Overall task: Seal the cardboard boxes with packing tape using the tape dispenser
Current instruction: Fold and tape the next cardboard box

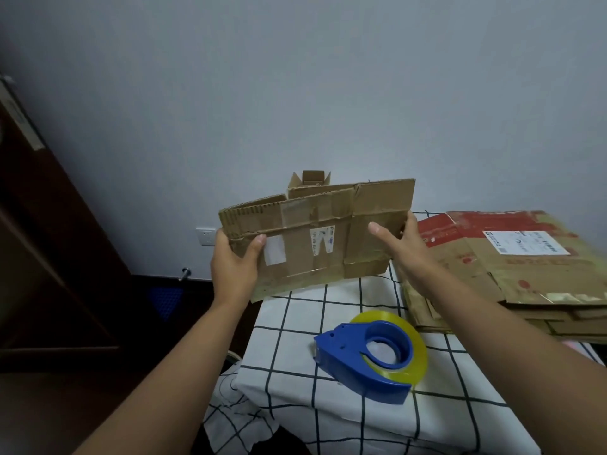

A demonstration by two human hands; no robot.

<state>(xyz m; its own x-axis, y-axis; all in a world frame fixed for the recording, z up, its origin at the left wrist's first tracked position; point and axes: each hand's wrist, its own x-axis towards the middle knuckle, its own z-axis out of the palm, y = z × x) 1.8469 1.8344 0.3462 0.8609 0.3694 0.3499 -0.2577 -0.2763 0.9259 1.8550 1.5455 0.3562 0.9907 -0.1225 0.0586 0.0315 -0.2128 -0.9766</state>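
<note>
Nearest the camera, on the white cloth with a black grid (328, 412) that covers the table, lies the blue tape dispenser (364, 359), on its side, with a roll of yellowish clear tape (417, 359) mounted in it. No hand touches it; it sits below and between the two forearms, well apart from both hands.

Farther out, both hands hold a flattened cardboard box (315, 238) upright in the air above the far edge of the table. At the box's left end the left hand (235, 267) grips the cardboard, thumb across the front face and fingers curled behind. At the right end the right hand (402, 251) clasps it the same way, thumb on the front and fingers wrapped round the edge. Old tape strips and a white label show on the face turned to the camera.

To the right, a stack of flattened boxes (512, 274) rests on the table, the top one printed red with a white shipping label. Behind the held box a small open box (310, 180) peeks over its top edge. A grey wall (328, 93) with a white socket (206, 236) closes the view.
</note>
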